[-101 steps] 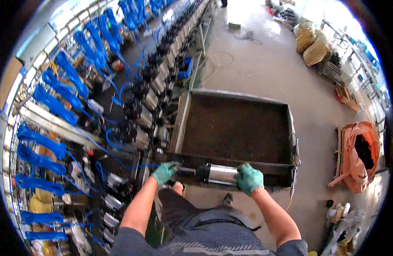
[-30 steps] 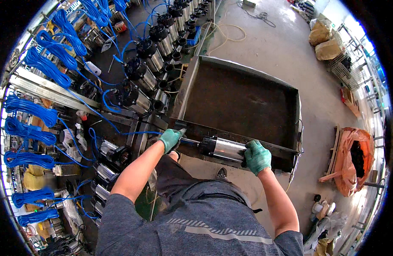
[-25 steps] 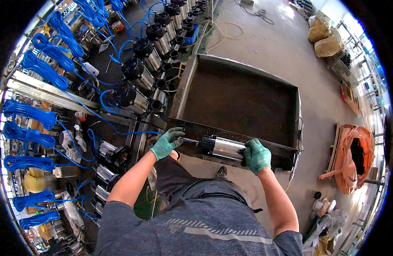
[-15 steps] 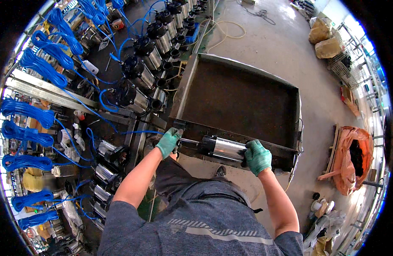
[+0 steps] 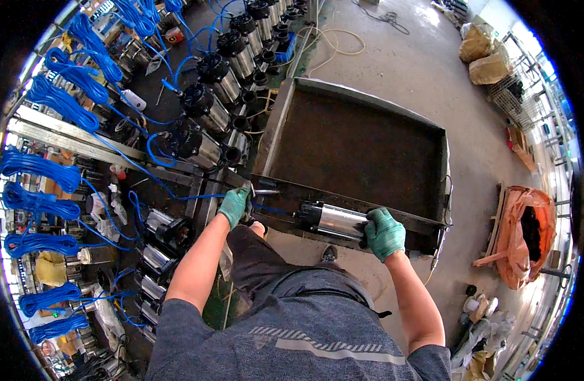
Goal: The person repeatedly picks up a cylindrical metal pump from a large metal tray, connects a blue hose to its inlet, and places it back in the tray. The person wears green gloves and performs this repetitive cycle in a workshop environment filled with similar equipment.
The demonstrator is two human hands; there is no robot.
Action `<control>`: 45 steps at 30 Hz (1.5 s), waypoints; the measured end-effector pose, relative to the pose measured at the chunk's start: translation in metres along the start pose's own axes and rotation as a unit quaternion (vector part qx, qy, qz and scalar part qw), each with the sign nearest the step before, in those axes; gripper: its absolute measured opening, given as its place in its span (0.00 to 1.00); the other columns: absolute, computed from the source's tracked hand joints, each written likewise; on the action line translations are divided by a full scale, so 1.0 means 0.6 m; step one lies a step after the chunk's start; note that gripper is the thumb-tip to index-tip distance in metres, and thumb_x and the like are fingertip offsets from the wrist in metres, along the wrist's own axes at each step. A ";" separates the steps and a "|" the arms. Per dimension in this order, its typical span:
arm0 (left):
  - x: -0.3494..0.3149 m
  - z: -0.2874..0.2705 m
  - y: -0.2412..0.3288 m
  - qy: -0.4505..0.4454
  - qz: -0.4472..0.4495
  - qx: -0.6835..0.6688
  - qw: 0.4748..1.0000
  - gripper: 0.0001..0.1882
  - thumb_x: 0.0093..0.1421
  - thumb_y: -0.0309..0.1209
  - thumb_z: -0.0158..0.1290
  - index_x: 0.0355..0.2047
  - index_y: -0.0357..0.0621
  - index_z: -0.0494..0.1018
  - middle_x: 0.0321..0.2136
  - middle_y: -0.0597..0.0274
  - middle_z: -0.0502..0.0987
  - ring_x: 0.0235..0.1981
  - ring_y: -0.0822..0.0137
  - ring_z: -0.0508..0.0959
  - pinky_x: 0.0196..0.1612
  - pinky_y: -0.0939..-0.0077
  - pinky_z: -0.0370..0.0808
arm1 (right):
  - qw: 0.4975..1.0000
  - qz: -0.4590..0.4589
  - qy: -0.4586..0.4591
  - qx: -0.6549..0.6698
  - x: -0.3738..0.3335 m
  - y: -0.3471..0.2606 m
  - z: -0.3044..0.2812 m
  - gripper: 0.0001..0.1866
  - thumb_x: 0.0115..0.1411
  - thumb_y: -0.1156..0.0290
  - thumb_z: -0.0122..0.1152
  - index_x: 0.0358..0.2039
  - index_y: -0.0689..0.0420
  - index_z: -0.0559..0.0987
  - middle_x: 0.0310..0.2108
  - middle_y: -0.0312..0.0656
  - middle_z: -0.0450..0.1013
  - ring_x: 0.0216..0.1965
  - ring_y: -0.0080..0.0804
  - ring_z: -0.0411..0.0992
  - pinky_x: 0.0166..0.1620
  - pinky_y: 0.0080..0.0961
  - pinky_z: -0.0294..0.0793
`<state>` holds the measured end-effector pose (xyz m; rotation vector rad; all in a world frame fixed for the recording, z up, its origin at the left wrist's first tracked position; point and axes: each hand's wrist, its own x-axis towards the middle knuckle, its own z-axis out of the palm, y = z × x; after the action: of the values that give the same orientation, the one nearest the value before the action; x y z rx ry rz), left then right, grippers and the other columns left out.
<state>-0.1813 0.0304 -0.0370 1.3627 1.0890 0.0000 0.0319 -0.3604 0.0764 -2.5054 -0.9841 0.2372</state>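
A grey floor (image 5: 393, 82) fills the widest area. On its left part stands a shallow rectangular metal tray (image 5: 362, 146) with raised walls and a dark brown bottom. The wearer's dark grey T-shirt (image 5: 241, 343) occupies the lower middle. To the left of the tray, a row of steel-bodied pumps (image 5: 207, 109) with black heads runs away from the person. An orange sack (image 5: 513, 254), open and with black contents, stands at the right, well apart from the tray. Bundled blue cables (image 5: 41, 166) are spread along the far left side.

One pump unit (image 5: 339, 220), a shiny cylinder, lies on its side along the near edge of the tray, with its black head toward the left. The right hand (image 5: 386, 235), in a green glove, is curled around the right end of this cylinder and holds it. The left hand (image 5: 233, 206), gloved also, is near the tray's left corner, apart from the pump; it seems to be closed on a thin metal rod (image 5: 265, 192), but its grip is too small to see well. A blue lead (image 5: 270, 208) reaches toward the black head, below the rod.
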 end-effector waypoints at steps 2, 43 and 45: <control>0.016 -0.019 -0.003 0.008 -0.041 -0.016 0.999 0.28 0.71 0.57 0.46 0.33 0.45 0.78 0.18 0.61 0.78 0.15 0.66 0.74 0.19 0.67 0.69 | 1.000 -0.004 -0.003 0.002 0.002 -0.001 -0.001 0.09 0.61 0.64 0.61 0.42 0.48 0.79 0.41 0.43 0.78 0.37 0.53 0.79 0.39 0.48 0.79; -0.221 0.259 0.178 -0.120 0.176 0.645 0.734 0.51 0.53 0.54 0.66 0.74 0.61 0.55 0.35 0.47 0.85 0.38 0.49 0.85 0.47 0.56 0.79 | 0.983 -0.021 -0.152 -0.103 -0.081 0.224 0.019 0.07 0.63 0.62 0.60 0.37 0.50 0.80 0.34 0.47 0.81 0.36 0.51 0.81 0.37 0.46 0.80; -0.234 0.264 0.191 -0.129 0.167 0.625 0.751 0.51 0.54 0.51 0.67 0.74 0.61 0.54 0.33 0.48 0.85 0.33 0.53 0.86 0.44 0.59 0.80 | 0.987 -0.032 -0.100 -0.122 -0.088 0.231 0.040 0.05 0.59 0.64 0.60 0.34 0.49 0.79 0.31 0.44 0.81 0.35 0.50 0.81 0.34 0.49 0.78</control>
<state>-0.0946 -0.1390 0.1102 2.6453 0.5016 -0.7633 0.0698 -0.4786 -0.0083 -2.7039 -1.2385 0.3739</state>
